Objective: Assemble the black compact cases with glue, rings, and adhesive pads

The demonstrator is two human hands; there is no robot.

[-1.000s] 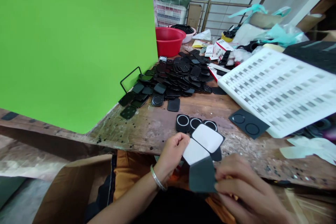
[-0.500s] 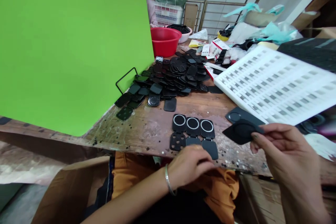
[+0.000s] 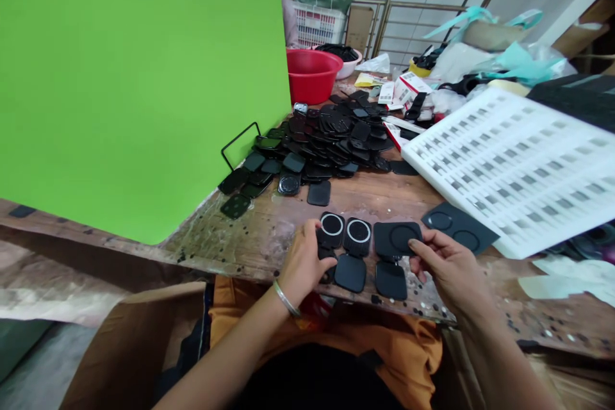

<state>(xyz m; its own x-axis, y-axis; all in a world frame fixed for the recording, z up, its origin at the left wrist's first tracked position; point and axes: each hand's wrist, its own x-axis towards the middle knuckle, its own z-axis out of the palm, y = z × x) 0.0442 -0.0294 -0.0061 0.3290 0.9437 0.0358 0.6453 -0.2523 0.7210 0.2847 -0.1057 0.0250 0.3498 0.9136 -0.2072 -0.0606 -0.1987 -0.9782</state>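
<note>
On the table edge in front of me stand three black hinged pads in a row, each opened into two square panels. The left pad (image 3: pixel 332 225) and the middle pad (image 3: pixel 358 236) show white rings on their upper panels. My left hand (image 3: pixel 307 253) grips the left pad at its side, its thumb over the lower panel. Between thumb and fingers, my right hand (image 3: pixel 437 253) pinches a dark sheet (image 3: pixel 391 238) with a round outline. That sheet covers the upper panel of the right pad (image 3: pixel 391 280); only the lower panel shows.
Behind the row lies a heap of black pads (image 3: pixel 331 134). A red basin (image 3: pixel 314 77) stands farther back. To the right are a dark sheet with two circles (image 3: pixel 451 224) and a white slotted tray (image 3: pixel 519 173). A green board (image 3: pixel 144 90) rises at left.
My right hand has brought the dark sheet left and down onto the right pad. My left hand has moved from the front of the row to the left pad.
</note>
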